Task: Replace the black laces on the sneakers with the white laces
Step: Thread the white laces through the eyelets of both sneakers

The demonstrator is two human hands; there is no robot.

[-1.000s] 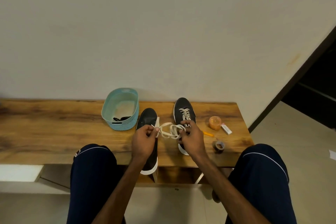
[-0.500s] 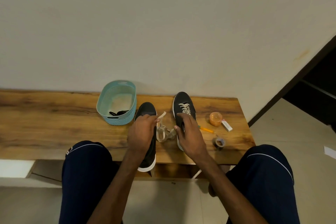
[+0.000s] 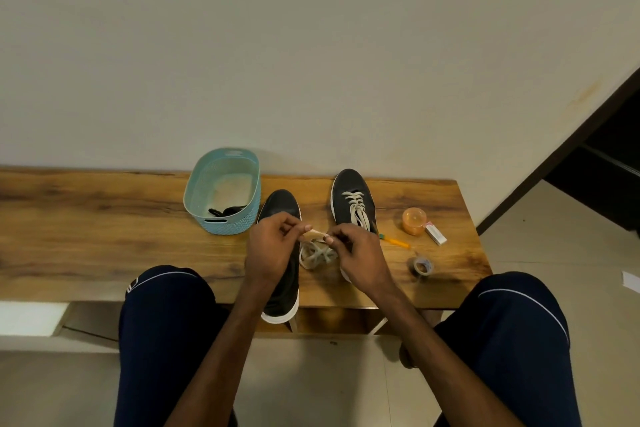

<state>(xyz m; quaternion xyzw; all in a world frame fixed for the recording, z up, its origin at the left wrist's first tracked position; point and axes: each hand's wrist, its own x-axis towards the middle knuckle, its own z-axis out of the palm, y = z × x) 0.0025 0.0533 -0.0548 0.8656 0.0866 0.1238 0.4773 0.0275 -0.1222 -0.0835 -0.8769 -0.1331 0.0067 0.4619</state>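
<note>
Head view: left hand (image 3: 273, 248) and right hand (image 3: 362, 262) pinch the coiled white lace (image 3: 315, 255) between curled fingers (image 3: 293, 222) — held just above the table (image 3: 104, 218), between the left sneaker (image 3: 281, 206) and the right sneaker (image 3: 349, 185). The right sneaker carries white lacing; black laces (image 3: 228, 210) lie in the basket (image 3: 230, 227).

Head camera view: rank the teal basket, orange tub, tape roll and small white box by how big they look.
1. teal basket, by far.
2. orange tub and tape roll, too alike to separate.
3. small white box, the slimmest.
</note>
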